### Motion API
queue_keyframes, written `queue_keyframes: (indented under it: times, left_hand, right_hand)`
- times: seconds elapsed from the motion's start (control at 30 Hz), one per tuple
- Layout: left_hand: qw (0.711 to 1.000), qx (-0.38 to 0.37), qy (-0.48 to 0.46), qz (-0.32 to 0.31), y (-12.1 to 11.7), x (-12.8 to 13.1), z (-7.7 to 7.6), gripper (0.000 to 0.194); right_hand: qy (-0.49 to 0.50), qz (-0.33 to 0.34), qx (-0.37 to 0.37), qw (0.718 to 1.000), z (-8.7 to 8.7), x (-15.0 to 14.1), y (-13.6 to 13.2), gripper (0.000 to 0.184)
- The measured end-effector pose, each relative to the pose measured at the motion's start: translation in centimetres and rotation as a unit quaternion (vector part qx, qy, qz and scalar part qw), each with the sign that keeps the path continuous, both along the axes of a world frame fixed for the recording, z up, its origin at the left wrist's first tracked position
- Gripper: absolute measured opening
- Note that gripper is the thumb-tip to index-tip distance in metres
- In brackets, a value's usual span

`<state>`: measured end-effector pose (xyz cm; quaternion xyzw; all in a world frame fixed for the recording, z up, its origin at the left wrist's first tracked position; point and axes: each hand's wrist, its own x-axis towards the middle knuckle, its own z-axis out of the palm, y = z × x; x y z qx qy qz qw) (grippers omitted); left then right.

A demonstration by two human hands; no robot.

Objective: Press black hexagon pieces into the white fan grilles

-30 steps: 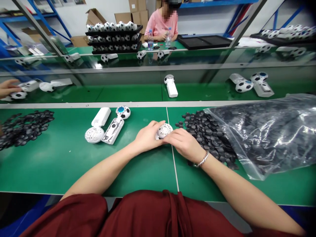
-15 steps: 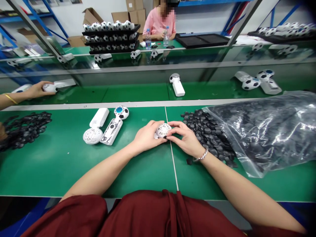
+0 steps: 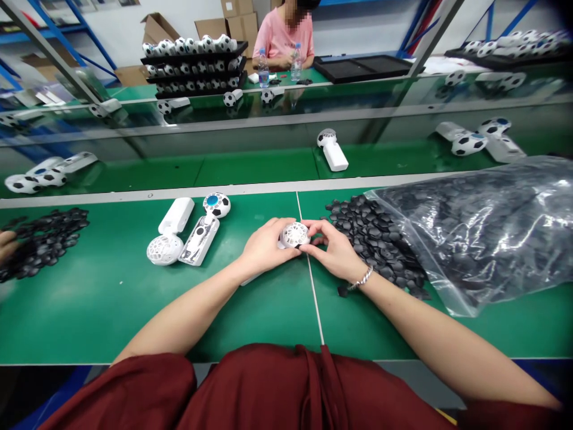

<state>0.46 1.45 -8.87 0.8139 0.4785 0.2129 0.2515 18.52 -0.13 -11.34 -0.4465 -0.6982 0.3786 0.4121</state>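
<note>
My left hand (image 3: 267, 246) is wrapped round a white handheld fan with a football-shaped head (image 3: 295, 235), its openwork grille facing up. The palm hides most of the handle. My right hand (image 3: 333, 249) is closed at the right rim of the head, thumb and forefinger bent. By the thumb tip a small black piece (image 3: 298, 246) shows at the rim. Right of that hand lies a pile of black pieces (image 3: 373, 233), and one loose black piece (image 3: 342, 291) is below the wrist. Two more fans, one with a plain white head (image 3: 165, 249) and one with black patches (image 3: 216, 205), lie on the left.
A clear plastic bag (image 3: 487, 239) full of black pieces covers the right side. Several fans, one alone (image 3: 335, 154), lie on the lower green strip (image 3: 250, 170) beyond the rail. Another person's hand (image 3: 6, 245) is at a black heap (image 3: 49, 239) on the far left.
The right hand's fingers have shifted round the fan head's right rim, and the black piece has come into view. The strip's fans have moved right. The other person's hand left that strip for the heap.
</note>
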Motion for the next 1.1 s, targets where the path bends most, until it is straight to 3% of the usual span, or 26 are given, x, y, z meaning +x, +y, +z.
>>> queue_keyframes:
  times: [0.13,0.33,0.5,0.63,0.73,0.83,0.97,1.1]
  left_hand:
    - [1.000,0.000,0.020,-0.007,-0.2,0.2,0.4,0.058]
    - [0.994,0.033,0.102,0.018,-0.4,0.2,0.8,0.058]
    - [0.985,0.114,0.121,-0.048,0.2,-0.2,0.2,0.063]
    - [0.981,0.128,0.133,-0.057,0.6,-0.3,-0.3,0.066]
    - [0.982,0.120,0.130,-0.072,0.8,-0.4,-0.2,0.068]
    - [0.984,0.108,0.123,-0.073,0.8,-0.4,-0.1,0.069]
    - [0.988,0.090,0.108,-0.063,0.8,-0.4,-0.2,0.068]
    - [0.991,0.075,0.096,-0.053,0.7,-0.5,-0.2,0.067]
  right_hand:
    - [-0.015,0.005,-0.006,1.000,0.6,0.8,0.8,0.023]
    - [-0.191,-0.110,0.078,0.972,2.3,4.5,2.0,0.008]
    - [-0.341,-0.028,0.046,0.938,2.0,4.7,1.6,0.005]
    - [-0.403,-0.046,-0.006,0.914,1.8,4.1,1.3,0.008]
    - [-0.399,-0.064,-0.035,0.914,1.9,4.1,1.3,0.003]
    - [-0.355,-0.038,-0.021,0.934,2.1,4.1,1.2,0.004]
    - [-0.239,0.005,0.038,0.970,2.6,3.4,0.6,0.005]
    - [-0.174,0.057,0.108,0.977,2.9,2.4,-0.1,0.013]
